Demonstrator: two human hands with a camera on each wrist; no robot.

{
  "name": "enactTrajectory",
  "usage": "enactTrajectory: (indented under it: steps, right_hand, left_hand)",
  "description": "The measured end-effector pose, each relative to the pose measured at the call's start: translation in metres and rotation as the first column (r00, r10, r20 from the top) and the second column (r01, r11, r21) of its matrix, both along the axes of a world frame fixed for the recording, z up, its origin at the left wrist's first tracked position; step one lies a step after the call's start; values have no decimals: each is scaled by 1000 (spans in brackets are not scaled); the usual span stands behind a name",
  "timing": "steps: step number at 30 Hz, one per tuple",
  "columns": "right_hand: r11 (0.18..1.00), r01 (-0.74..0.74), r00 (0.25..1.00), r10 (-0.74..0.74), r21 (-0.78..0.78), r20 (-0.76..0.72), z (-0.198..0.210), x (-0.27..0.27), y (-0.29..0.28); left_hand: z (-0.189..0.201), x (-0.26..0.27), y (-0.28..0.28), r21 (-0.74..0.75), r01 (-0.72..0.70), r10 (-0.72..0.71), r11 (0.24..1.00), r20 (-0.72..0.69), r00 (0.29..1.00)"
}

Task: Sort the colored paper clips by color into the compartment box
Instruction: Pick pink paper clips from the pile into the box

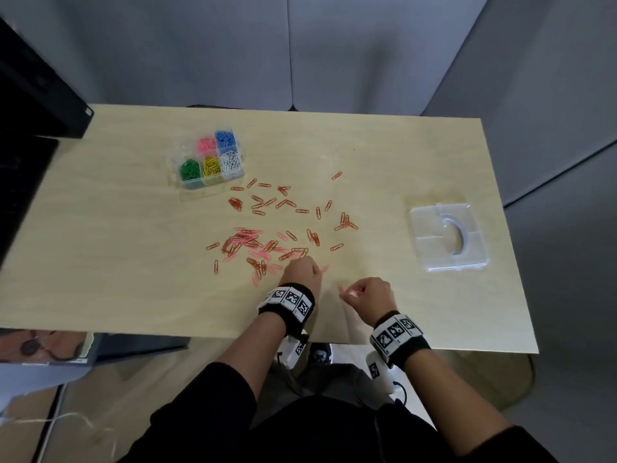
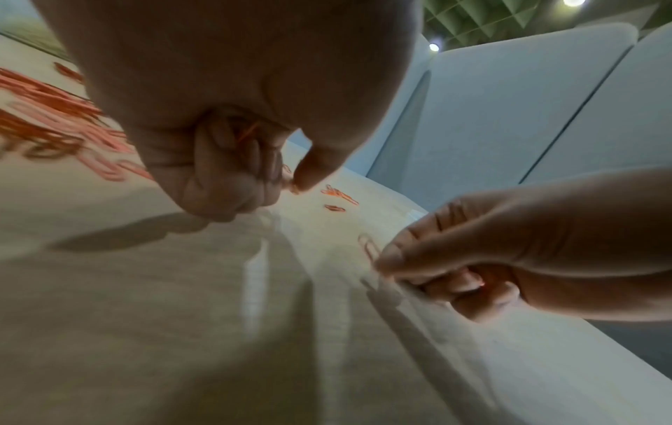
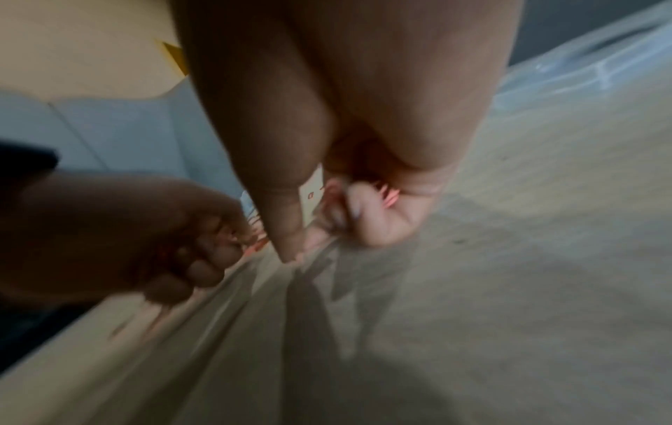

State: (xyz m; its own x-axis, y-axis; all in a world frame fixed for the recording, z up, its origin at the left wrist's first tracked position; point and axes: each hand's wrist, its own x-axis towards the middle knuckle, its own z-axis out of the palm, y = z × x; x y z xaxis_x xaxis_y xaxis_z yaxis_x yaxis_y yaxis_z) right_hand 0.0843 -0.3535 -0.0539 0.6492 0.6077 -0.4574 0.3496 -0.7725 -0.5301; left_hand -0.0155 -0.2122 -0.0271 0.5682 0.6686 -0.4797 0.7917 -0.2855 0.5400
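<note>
A clear compartment box at the table's far left holds pink, blue, white, yellow and green clips in separate cells. Orange paper clips and pink paper clips lie scattered and mixed mid-table. My left hand is at the near edge of the pile, curled round orange clips, and its thumb and finger pinch another clip against the table. Just to its right, my right hand keeps pink clips in its curled fingers. It also pinches one pink clip at the fingertips.
The box's clear lid lies flat at the table's right side. A black monitor and its base stand at the far left corner. Grey partition panels close off the back. Bare tabletop spreads to the left of the pile.
</note>
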Motion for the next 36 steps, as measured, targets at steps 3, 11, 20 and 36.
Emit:
enactTrajectory:
  steps: [3, 11, 20, 36]
  right_hand:
    - [992, -46, 974, 71, 120, -213, 3, -1, 18]
    - [877, 362, 506, 99, 315, -857, 29, -11, 83]
    - [921, 348, 274, 75, 172, -959, 30, -30, 174]
    - [837, -531, 843, 537, -131, 13, 16, -53, 211]
  left_hand:
    - [2, -13, 11, -14, -71, 71, 997, 65, 995]
    - [-5, -80, 70, -39, -235, 238, 971, 225, 945]
    - [-4, -122, 123, -506, -575, 747, 643, 249, 616]
    - [-3, -114, 172, -125, -332, 355, 935, 329, 875]
